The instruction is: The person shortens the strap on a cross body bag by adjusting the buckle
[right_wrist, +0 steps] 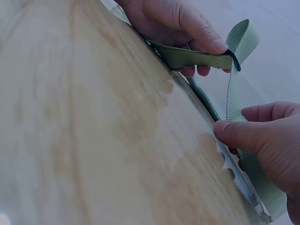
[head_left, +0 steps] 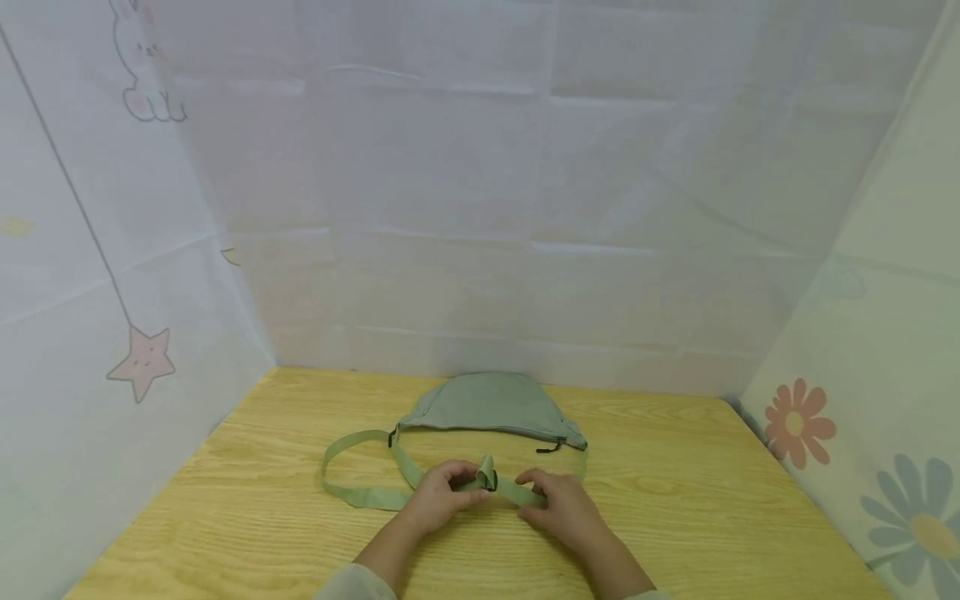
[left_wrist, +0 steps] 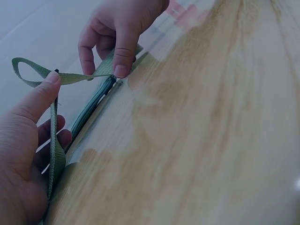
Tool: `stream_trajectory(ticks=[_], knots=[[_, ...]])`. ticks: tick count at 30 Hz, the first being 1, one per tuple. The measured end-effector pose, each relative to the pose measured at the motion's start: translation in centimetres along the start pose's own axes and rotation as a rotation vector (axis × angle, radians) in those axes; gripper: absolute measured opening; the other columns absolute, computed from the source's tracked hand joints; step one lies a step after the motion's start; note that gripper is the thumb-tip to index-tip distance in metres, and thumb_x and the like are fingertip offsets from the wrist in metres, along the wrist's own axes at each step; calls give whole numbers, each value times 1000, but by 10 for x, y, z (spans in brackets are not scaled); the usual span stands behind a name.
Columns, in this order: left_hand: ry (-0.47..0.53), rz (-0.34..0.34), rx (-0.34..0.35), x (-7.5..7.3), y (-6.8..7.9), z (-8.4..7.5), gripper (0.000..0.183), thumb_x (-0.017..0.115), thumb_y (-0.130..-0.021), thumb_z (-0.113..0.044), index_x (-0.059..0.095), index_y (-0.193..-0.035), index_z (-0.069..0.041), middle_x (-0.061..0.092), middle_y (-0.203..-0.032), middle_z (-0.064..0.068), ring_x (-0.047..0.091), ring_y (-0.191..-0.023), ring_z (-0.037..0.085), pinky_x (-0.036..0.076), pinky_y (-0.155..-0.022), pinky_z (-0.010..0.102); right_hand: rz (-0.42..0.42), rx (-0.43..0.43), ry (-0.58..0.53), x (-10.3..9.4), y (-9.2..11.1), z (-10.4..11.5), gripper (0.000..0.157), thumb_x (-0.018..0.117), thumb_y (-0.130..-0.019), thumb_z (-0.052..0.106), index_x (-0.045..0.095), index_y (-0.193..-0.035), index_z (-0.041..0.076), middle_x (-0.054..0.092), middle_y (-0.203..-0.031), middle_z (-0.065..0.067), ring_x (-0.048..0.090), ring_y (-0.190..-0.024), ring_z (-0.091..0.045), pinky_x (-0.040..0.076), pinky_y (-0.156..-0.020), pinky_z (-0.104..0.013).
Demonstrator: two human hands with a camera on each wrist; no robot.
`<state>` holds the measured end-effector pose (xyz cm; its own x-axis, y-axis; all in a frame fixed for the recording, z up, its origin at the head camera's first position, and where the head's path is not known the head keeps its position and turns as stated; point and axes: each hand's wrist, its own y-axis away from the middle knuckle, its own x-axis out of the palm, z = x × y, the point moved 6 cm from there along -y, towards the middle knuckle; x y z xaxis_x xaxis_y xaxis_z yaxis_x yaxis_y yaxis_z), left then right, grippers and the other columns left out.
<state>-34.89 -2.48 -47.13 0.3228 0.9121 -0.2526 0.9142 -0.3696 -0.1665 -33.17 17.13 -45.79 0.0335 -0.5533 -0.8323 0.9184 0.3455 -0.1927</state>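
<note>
A grey-green waist bag (head_left: pixel 491 402) lies flat at the back of the table, its zipper edge and black pull facing me. Its light green webbing strap (head_left: pixel 367 497) curves forward from both ends. My left hand (head_left: pixel 437 497) pinches the strap at a small black slider buckle (right_wrist: pixel 233 60), thumb on top and fingers beneath. A short loop of webbing (right_wrist: pixel 244 38) stands up out of that buckle. To the right, my right hand (head_left: pixel 564 510) pinches the strap between thumb and fingers, with a short stretch of webbing running between both hands.
The wooden table (head_left: pixel 247 492) has a white cloth backdrop (head_left: pixel 480 208) along its back and sides, printed with flowers and a star. Another black buckle (head_left: pixel 392 437) sits on the strap near the bag's left end. A strap loop lies on the left.
</note>
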Motion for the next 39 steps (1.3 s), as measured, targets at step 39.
stream_trajectory(ticks=[39], knots=[[-12, -12, -1, -2, 1, -2, 28, 75, -87, -21, 70, -108, -4, 70, -110, 11, 61, -102, 15, 48, -85, 21, -93, 188, -349, -9, -1, -17, 32, 82, -78, 32, 76, -107, 19, 68, -97, 5, 52, -94, -13, 44, -75, -22]])
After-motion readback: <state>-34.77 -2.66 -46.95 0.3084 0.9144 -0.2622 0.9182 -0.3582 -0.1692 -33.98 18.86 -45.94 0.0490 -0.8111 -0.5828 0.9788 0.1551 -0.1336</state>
